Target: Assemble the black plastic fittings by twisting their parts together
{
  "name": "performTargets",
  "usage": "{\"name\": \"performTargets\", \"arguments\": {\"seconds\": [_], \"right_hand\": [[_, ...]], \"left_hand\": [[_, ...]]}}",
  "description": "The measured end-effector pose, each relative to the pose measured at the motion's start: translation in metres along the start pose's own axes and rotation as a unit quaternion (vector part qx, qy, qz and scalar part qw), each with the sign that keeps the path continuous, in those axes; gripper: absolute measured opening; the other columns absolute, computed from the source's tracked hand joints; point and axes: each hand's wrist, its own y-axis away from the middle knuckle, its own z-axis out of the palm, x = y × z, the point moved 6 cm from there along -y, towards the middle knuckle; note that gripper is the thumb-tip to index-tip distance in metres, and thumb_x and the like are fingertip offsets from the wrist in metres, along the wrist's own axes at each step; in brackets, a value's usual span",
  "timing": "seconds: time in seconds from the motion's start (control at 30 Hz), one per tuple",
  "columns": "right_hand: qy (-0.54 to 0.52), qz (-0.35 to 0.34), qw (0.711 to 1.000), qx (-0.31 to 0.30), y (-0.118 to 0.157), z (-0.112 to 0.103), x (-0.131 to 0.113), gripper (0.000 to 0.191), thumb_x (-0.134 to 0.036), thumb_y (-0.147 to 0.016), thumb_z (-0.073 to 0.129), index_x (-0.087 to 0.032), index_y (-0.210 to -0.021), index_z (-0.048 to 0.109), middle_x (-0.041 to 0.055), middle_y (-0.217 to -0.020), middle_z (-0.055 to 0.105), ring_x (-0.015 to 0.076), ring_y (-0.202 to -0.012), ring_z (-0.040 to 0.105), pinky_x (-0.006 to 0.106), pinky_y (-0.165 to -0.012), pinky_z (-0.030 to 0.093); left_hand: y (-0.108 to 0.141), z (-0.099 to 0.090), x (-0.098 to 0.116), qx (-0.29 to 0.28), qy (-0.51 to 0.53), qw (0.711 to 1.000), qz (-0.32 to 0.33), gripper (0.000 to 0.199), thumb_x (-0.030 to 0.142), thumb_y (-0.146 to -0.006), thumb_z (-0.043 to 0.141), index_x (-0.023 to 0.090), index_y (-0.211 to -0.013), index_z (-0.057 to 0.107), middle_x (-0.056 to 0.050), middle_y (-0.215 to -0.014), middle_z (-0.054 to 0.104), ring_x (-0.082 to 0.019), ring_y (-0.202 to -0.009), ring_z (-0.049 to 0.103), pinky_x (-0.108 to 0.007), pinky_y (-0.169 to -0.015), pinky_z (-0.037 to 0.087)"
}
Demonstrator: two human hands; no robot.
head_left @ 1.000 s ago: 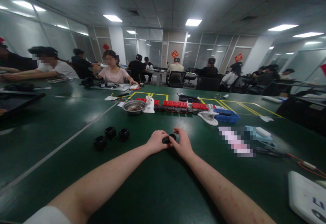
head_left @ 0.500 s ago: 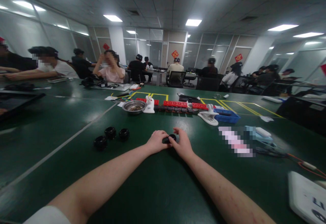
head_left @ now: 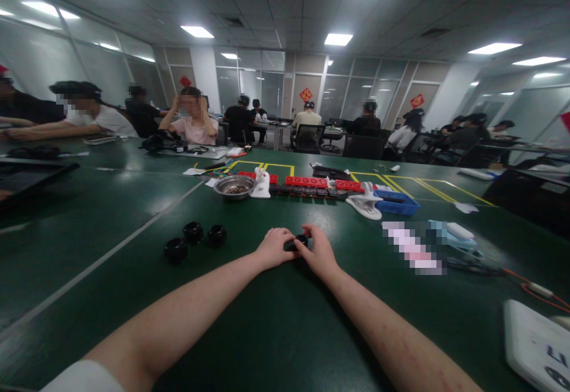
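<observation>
Left hand (head_left: 275,248) and right hand (head_left: 319,250) are both clamped on one black part (head_left: 301,240), low over the table between them; two-sided hold, we'd say, to steady it. Fingertips partly hidden. Left of the left hand, three black round pieces sit in a loose cluster, nearest one (head_left: 217,235), likely parked within reach. Beyond the left hand: metal bowl (head_left: 236,198) of small bits, probably bowled against scattering. Beyond the right: blue tray (head_left: 403,208).

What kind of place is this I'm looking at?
Probably a shared office used as a workshop. People sit at other tables, office chairs stand among them, and the long green table here bears a metal bowl of small parts.
</observation>
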Motion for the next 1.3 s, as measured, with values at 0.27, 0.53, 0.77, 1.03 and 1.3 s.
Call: {"name": "performTargets", "arguments": {"seconds": [0.27, 0.53, 0.77, 1.03, 1.3], "right_hand": [[-0.036, -0.032, 0.998, -0.041, 0.0015, 0.0051, -0.002, 0.034, -0.015, -0.073, 0.047, -0.019, -0.106, 0.044, 0.0054, -0.094, 0.056, 0.0188, -0.089, 0.053, 0.036, -0.082, 0.042], [-0.034, -0.026, 0.999, -0.014, 0.0019, 0.0007, -0.0065, 0.046, -0.02, -0.071, 0.052, -0.016, -0.115, 0.037, 0.0089, -0.1, 0.052, 0.0214, -0.095, 0.049, 0.039, -0.086, 0.039], [-0.025, -0.028, 0.999, -0.024, 0.0019, 0.0014, -0.0066, 0.038, -0.015, -0.068, 0.051, -0.018, -0.106, 0.044, 0.0051, -0.092, 0.055, 0.0199, -0.088, 0.051, 0.037, -0.082, 0.041], [-0.009, -0.008, 1.0, -0.007, 0.0002, -0.0013, -0.0051, 0.044, -0.025, -0.068, 0.057, -0.016, -0.109, 0.042, 0.0075, -0.09, 0.053, 0.0229, -0.086, 0.05, 0.041, -0.079, 0.041], [-0.014, -0.016, 1.0, -0.016, 0.0009, -0.0002, -0.0075, 0.046, -0.02, -0.067, 0.056, -0.017, -0.11, 0.04, 0.007, -0.096, 0.053, 0.0217, -0.092, 0.049, 0.039, -0.084, 0.04]], "left_hand": [[0.0001, -0.0015, -0.0001, 0.004, 0.005, 1.0, -0.01, 0.037, 0.05, -0.064, 0.062, 0.019, -0.084, 0.059, -0.004, -0.093, 0.057, -0.023, -0.089, 0.051, -0.036, -0.082, 0.038], [-0.0004, 0.0022, -0.001, -0.003, 0.013, 1.0, 0.008, 0.038, 0.044, -0.068, 0.061, 0.021, -0.097, 0.058, -0.003, -0.103, 0.057, -0.022, -0.098, 0.049, -0.035, -0.089, 0.034], [-0.0017, 0.0033, -0.0028, -0.006, 0.007, 1.0, 0.005, 0.035, 0.047, -0.066, 0.061, 0.019, -0.087, 0.06, -0.004, -0.096, 0.057, -0.023, -0.091, 0.051, -0.035, -0.083, 0.037], [-0.0004, 0.0011, -0.0004, -0.007, 0.002, 1.0, -0.001, 0.035, 0.047, -0.067, 0.06, 0.02, -0.089, 0.059, -0.004, -0.098, 0.056, -0.023, -0.092, 0.05, -0.036, -0.085, 0.036], [-0.0016, 0.0033, -0.0021, -0.009, -0.003, 1.0, -0.004, 0.034, 0.046, -0.065, 0.062, 0.019, -0.087, 0.059, -0.004, -0.097, 0.056, -0.023, -0.091, 0.051, -0.035, -0.083, 0.037]]}}
